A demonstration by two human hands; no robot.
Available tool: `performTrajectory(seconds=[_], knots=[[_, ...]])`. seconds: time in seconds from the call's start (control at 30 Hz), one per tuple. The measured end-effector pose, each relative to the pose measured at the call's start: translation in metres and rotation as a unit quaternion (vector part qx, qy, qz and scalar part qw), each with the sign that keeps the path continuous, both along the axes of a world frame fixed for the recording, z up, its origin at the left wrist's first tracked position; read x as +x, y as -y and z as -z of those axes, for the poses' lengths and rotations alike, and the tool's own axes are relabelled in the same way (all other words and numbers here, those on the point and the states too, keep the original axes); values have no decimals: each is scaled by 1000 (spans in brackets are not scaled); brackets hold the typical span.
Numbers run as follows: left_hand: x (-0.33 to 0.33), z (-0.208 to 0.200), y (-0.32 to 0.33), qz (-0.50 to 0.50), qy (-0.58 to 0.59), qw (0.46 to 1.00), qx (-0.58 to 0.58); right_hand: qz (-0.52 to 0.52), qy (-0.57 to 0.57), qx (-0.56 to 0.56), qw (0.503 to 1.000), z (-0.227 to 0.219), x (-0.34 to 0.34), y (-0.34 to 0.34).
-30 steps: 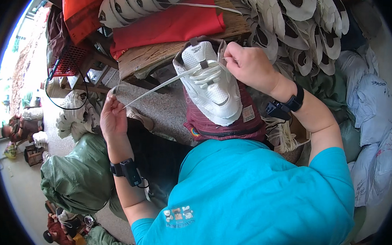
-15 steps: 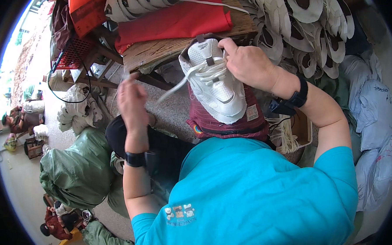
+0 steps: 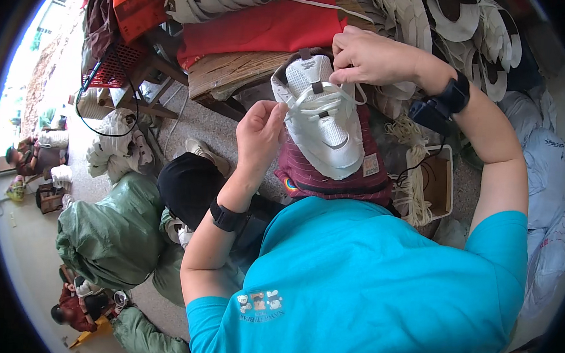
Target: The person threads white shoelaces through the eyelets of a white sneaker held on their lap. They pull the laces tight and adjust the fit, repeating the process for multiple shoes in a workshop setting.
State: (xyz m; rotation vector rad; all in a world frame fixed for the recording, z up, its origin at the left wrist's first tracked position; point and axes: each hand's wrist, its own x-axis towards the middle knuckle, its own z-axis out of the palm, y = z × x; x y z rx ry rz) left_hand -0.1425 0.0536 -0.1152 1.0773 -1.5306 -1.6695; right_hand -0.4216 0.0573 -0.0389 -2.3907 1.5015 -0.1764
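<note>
Shirt: teal, filling the lower middle, closest to me.
Left hand: at the centre, thumb and forefinger pinched together on the lace by the shoe's left edge.
Right hand: upper middle, fingers curled partway beside the shoe's collar; a loop of lace hangs below, but I can't tell whether they grip it.
White shoe: just above the frame's centre, toe toward the wearer, resting on a maroon striped cushion.
Box: right of the cushion, a bundle of pale laces at its left side.
Surface: worn wood, upper middle, bearing red cloth and nested shoe uppers.
Green sack: lower left.
Co-worker: far lower left, dark red top.
</note>
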Motion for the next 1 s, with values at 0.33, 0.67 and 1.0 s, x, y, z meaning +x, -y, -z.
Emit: performTrajectory(seconds=[0.33, 0.67, 1.0], knots=[[-6, 8, 15, -24, -37, 999, -31, 290, 465, 298, 782, 29, -3, 4], [2, -33, 55, 156, 113, 887, -419, 143, 144, 31, 979, 19, 7, -15], [-20, -47, 76, 275, 262, 833, -403, 153, 160, -17, 975, 37, 7, -18]])
